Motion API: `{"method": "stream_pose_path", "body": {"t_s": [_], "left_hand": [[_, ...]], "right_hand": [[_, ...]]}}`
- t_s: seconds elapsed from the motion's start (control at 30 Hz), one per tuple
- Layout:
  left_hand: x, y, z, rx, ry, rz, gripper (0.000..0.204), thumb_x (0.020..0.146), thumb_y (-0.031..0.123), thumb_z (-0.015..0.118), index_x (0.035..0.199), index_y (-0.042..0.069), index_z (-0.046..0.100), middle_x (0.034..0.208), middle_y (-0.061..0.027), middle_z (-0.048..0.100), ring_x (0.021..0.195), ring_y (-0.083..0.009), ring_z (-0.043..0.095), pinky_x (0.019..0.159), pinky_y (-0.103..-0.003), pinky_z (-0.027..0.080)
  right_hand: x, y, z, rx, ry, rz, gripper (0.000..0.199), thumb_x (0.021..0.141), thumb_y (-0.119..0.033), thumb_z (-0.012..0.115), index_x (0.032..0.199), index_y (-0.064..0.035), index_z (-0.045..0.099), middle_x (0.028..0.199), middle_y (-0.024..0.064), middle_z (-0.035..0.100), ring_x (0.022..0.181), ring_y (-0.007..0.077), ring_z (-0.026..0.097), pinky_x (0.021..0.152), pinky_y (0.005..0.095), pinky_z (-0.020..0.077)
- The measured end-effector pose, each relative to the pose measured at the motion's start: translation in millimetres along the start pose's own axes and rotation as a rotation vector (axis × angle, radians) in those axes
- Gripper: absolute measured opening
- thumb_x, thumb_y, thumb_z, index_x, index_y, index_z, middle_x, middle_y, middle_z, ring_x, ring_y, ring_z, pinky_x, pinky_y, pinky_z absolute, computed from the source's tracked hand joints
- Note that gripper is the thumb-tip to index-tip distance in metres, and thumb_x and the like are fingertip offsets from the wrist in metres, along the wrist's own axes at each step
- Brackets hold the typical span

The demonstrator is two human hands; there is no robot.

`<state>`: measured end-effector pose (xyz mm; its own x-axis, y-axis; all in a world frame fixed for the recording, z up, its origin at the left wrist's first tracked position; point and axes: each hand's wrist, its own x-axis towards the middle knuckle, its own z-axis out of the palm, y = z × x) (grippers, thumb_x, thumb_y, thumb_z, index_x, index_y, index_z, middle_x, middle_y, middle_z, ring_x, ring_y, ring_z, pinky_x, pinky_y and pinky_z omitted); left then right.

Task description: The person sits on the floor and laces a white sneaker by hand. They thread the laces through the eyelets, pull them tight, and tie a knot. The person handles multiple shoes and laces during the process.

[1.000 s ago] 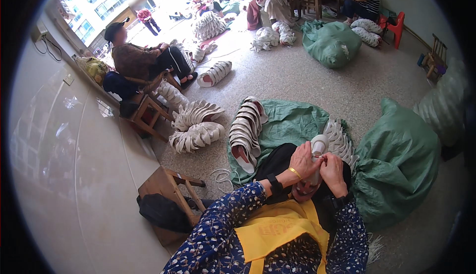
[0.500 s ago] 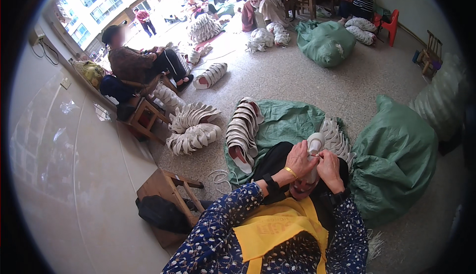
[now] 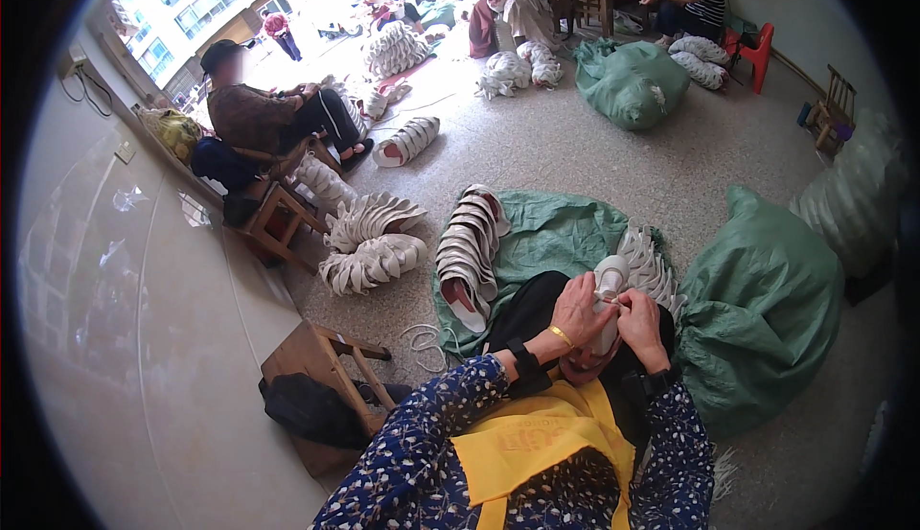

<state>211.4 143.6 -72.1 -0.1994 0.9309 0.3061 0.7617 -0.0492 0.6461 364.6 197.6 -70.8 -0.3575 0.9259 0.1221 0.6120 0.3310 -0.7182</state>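
Note:
My left hand [image 3: 579,308] and my right hand [image 3: 640,324] both grip a white shoe upper [image 3: 608,290] held upright over my lap, fingers pinched together near its top edge. A gold bangle and a black wristband sit on my left wrist, and a black band on my right. Just behind the shoe lies a fanned stack of white uppers [image 3: 655,264] on a green sheet [image 3: 556,233]. My yellow apron [image 3: 537,449] and dark floral sleeves fill the lower edge.
A row of stacked uppers [image 3: 470,247] lies left of my lap, more piles [image 3: 369,242] beyond. A full green sack [image 3: 762,305] stands at my right, a small wooden stool [image 3: 321,367] at my left. Several seated people work at the back, one [image 3: 273,118] by the wall.
My hands stay on the white shoe upper, shifting only slightly as the fingers work at its top. The view has tilted a little.

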Motion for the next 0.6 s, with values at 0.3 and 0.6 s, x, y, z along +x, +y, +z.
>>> {"method": "stream_pose_path", "body": {"t_s": [0.3,0.6], "left_hand": [[-3,-4,1,-0.019,0.010,0.017,0.058,0.081,0.040,0.078,0.112,-0.001,0.051,0.101,-0.0195,0.057,0.096,-0.0387,0.057,0.082,-0.046,0.049],[-3,-4,-2,-0.028,-0.026,0.001,0.059,0.081,0.038,0.077,0.115,-0.002,0.050,0.104,-0.0199,0.056,0.099,-0.0389,0.057,0.085,-0.047,0.049]], "right_hand": [[2,4,-2,0.028,-0.010,0.005,0.008,0.078,-0.001,0.071,0.085,0.0011,0.069,0.078,0.0192,0.069,0.077,0.0379,0.069,0.072,0.0456,0.0525],[0,5,-6,0.119,-0.002,-0.002,0.006,0.080,0.000,0.071,0.085,0.0030,0.069,0.075,0.0128,0.071,0.071,0.0221,0.072,0.066,0.0345,0.0551]]}}
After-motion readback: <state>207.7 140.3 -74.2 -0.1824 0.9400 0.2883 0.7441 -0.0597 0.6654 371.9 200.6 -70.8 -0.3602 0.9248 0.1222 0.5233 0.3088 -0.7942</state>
